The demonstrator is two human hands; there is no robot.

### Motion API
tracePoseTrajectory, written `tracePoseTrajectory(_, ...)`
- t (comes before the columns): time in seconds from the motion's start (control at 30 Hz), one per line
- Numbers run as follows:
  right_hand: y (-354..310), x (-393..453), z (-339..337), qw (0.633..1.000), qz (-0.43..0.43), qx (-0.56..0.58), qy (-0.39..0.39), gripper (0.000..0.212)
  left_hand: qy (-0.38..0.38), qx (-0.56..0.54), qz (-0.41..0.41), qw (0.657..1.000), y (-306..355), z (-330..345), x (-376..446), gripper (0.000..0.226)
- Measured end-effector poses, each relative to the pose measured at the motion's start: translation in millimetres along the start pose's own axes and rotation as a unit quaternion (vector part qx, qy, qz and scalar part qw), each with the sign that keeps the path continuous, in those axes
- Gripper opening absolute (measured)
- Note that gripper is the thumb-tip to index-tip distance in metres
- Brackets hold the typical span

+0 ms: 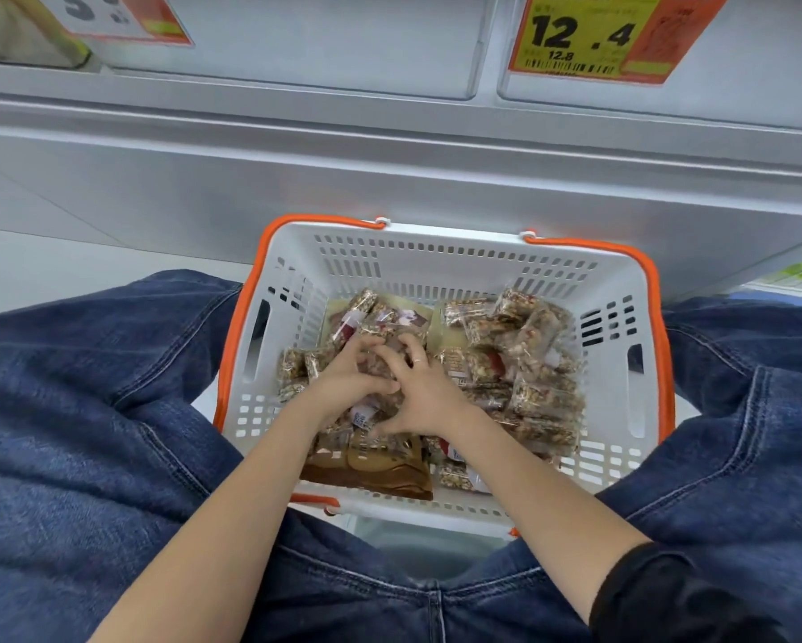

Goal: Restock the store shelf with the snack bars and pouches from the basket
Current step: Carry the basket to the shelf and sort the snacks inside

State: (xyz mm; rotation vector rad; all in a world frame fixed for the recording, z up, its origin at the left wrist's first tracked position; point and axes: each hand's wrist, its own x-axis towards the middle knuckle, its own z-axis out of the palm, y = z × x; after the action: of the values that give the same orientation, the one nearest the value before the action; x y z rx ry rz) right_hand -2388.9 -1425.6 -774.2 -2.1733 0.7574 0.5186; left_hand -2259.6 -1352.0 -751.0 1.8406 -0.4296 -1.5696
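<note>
My left hand (pixel 343 378) and right hand (pixel 424 392) side by side in the basket (pixel 436 252) between my knees, fingers of both curled around a bunch of bars (pixel 383 364), more bars (pixel 529 364) to their right, brown pouch (pixel 371 471) under my wrists, shelf (pixel 390 146) just behind

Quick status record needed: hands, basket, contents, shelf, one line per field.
left hand: left hand curled round clear-wrapped nut snack bars
right hand: right hand gripping the same bunch
basket: white slotted plastic basket with orange handles, on the floor between the knees
contents: loose bars; brown flat pouch at the near wall
shelf: grey metal shelf edge, yellow price tag above
</note>
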Motion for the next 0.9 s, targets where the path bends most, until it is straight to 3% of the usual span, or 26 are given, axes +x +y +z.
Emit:
tracePoseTrajectory(0.17,-11.5,8.4,11.0,0.997,0.061,0.002,0.054,0.100,-0.004,-0.022,-0.009,1.000,0.1,-8.2,2.7,0.069)
tracePoseTrajectory(0.23,-11.4,8.5,14.4,0.996,0.067,0.006,0.065,0.099,0.074,0.138,0.041,0.987,-1.2,-12.8,7.9,0.071)
tracePoseTrajectory(0.33,-4.9,5.5,-0.1,0.997,0.051,0.004,0.065,0.096,0.168,0.453,0.054,0.874,-9.1,-25.1,12.5,0.081)
tracePoseTrajectory(0.43,2.8,-8.9,-27.9,0.993,0.054,-0.034,0.103,0.091,0.132,0.585,-0.038,0.799,-18.9,-26.4,9.8,0.106)
tracePoseTrajectory(0.5,10.0,-28.8,-48.9,0.971,0.058,-0.094,0.212,0.083,0.116,0.641,-0.064,0.756,-20.3,-19.3,10.1,0.112)
tracePoseTrajectory(0.6,28.2,-62.6,-75.7,0.902,0.119,-0.120,0.397,0.078,0.100,0.688,-0.097,0.713,-16.8,-10.5,14.7,0.116)
tracePoseTrajectory(0.63,36.2,-73.7,-80.4,0.896,0.164,-0.143,0.388,0.082,0.099,0.699,-0.107,0.700,-14.5,-9.5,16.2,0.116)
tracePoseTrajectory(0.73,61.9,-98.7,-66.9,0.933,0.275,-0.189,0.133,0.089,0.104,0.716,-0.130,0.678,-6.9,-13.7,19.4,0.120)
tracePoseTrajectory(0.77,66.4,-102.7,-59.7,0.934,0.306,-0.169,0.080,0.089,0.107,0.715,-0.133,0.678,-4.7,-16.8,19.4,0.121)
tracePoseTrajectory(0.83,60.7,-101.4,-52.1,0.934,0.330,-0.116,0.077,0.087,0.109,0.718,-0.135,0.674,-1.9,-23.4,18.1,0.120)
tracePoseTrajectory(0.9,41.9,-89.9,-52.7,0.942,0.281,-0.097,0.155,0.084,0.108,0.719,-0.143,0.671,-2.8,-28.2,16.4,0.123)
